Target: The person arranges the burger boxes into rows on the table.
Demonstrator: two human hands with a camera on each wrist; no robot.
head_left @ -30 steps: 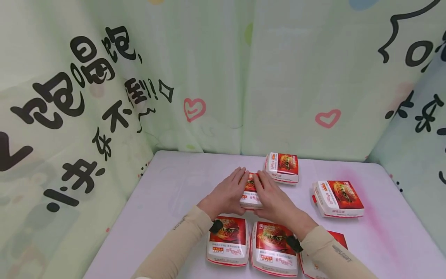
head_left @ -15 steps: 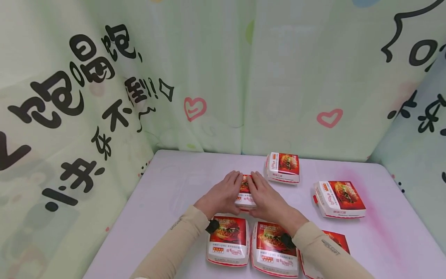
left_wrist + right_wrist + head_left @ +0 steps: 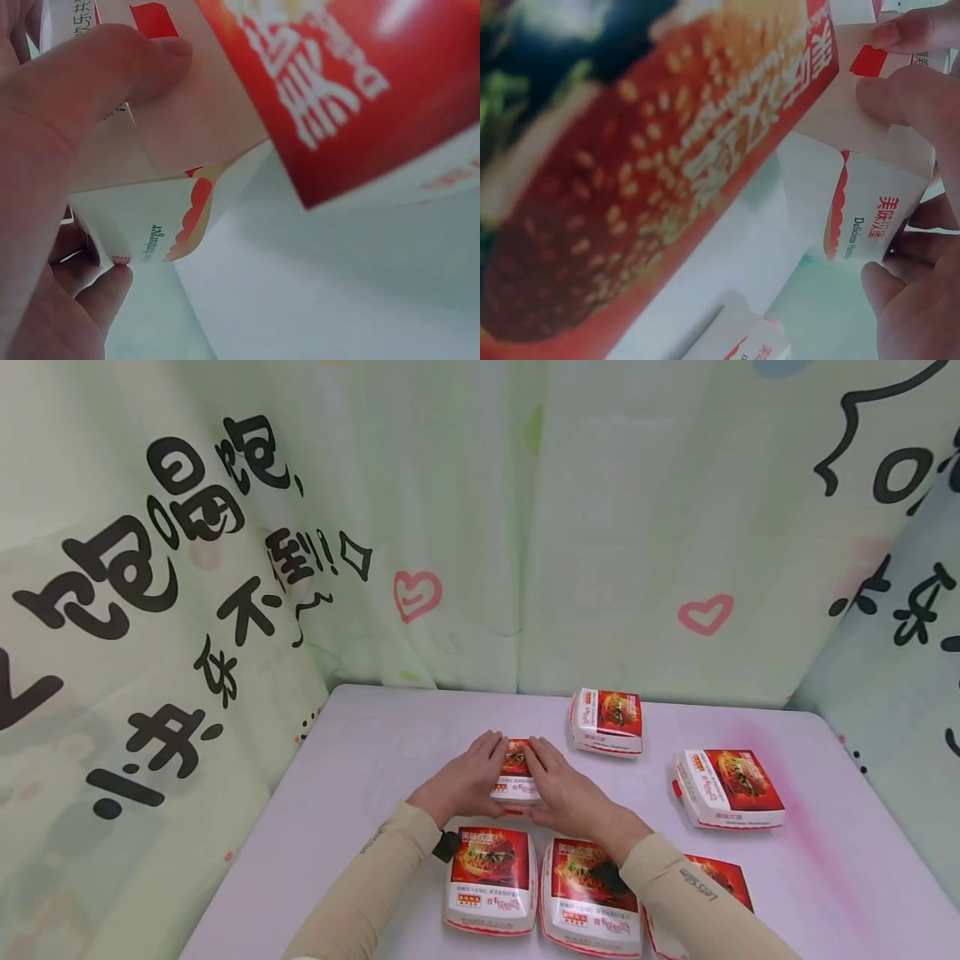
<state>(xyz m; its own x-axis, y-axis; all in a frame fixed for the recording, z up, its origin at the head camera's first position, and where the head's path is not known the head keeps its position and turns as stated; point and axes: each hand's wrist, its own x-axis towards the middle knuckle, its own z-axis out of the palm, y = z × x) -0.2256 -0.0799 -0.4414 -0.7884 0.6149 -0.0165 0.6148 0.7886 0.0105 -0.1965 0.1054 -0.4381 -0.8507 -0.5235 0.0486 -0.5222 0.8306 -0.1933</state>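
Between my two hands is a red and white hamburger box (image 3: 515, 787), just beyond a near row of similar boxes. My left hand (image 3: 463, 782) grips its left side, thumb on the near face and fingers along the side. The right hand (image 3: 576, 795) grips the right side in the same way. In the left wrist view, the thumb (image 3: 142, 64) presses the box's pale face near a red tab. The right wrist view shows the same hamburger box (image 3: 870, 214) with printed side and scalloped red edge, fingers around it.
Nearest the body stand a left box (image 3: 491, 883), a middle box (image 3: 588, 902) and a right box (image 3: 723, 875) partly under the right sleeve. Farther off are a back box (image 3: 606, 722) and another at right (image 3: 731, 789). A printed curtain (image 3: 450, 527) borders the pale table (image 3: 360, 760).
Both hands have shifted a little left and toward the body with the hamburger box between them, leaving a wider gap to the back box. The other boxes stay put.
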